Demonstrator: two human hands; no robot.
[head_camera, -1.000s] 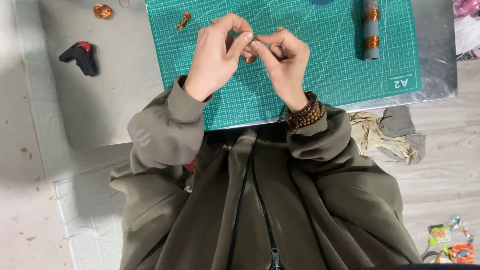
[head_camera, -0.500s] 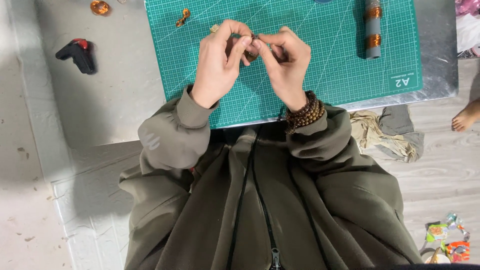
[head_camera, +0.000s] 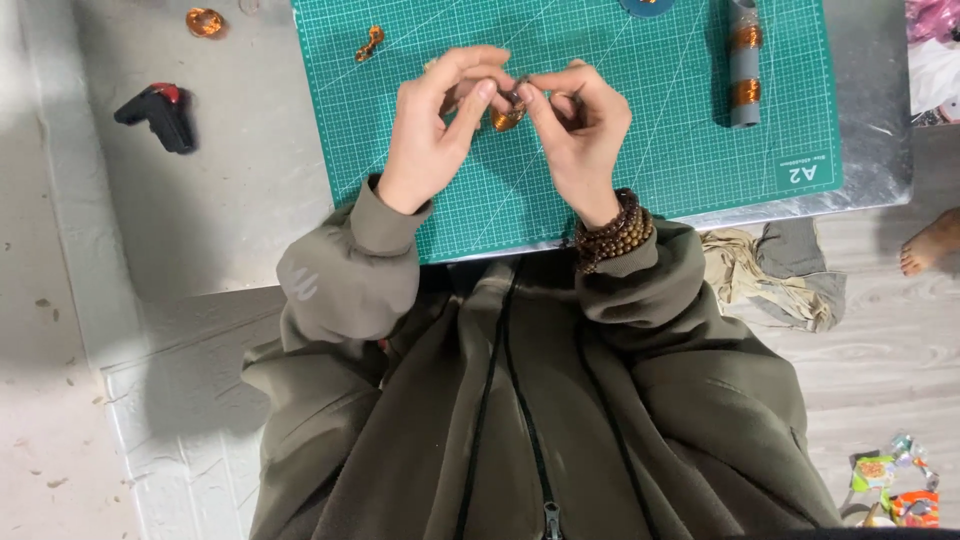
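Observation:
Both hands meet over a green cutting mat (head_camera: 660, 150). My left hand (head_camera: 435, 135) and my right hand (head_camera: 580, 125) pinch a small copper-coloured wire piece (head_camera: 506, 118) between fingertips, just above the mat. A beaded bracelet (head_camera: 612, 232) circles my right wrist. A tiny dark part sits at the fingertips; its shape is too small to tell.
A grey rod (head_camera: 742, 62) wound with copper wire lies at the mat's upper right. A small orange wire scrap (head_camera: 369, 43) lies upper left on the mat. A black and red tool (head_camera: 158, 112) and an orange object (head_camera: 204, 21) rest on the grey table. Crumpled cloth (head_camera: 775, 275) and another person's bare foot (head_camera: 930, 245) are on the floor.
My hands shifted slightly and the fingers re-gripped the small wire piece. A bare foot has come into view on the right floor.

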